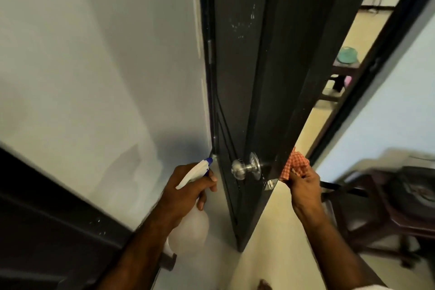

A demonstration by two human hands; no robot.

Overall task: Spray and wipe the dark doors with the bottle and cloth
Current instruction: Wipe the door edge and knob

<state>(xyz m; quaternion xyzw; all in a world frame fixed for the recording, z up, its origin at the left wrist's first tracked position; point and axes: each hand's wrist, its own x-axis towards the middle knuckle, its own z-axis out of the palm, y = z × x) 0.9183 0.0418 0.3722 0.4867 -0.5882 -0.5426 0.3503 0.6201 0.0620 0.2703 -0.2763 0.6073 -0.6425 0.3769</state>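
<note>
Left of the dark door [237, 77], the left hand [188, 188] wraps its fingers [207, 180] closed around the spray bottle [190, 226], nozzle aimed at the door's face near the knob [244, 167]. Right of the door's edge, the right hand [303, 188] pinches the orange checked cloth [294, 165] against that edge. Wiping seems in hand; droplets higher on the door probably call for an upward pass next.

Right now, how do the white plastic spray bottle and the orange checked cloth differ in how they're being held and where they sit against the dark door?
The white plastic spray bottle is in the left hand, off the dark door, nozzle aimed toward its knob side. The orange checked cloth is bunched in the right hand at the door's free edge. The bottle is rigid and pale; the cloth is soft and patterned. Each is held in one hand.
</note>
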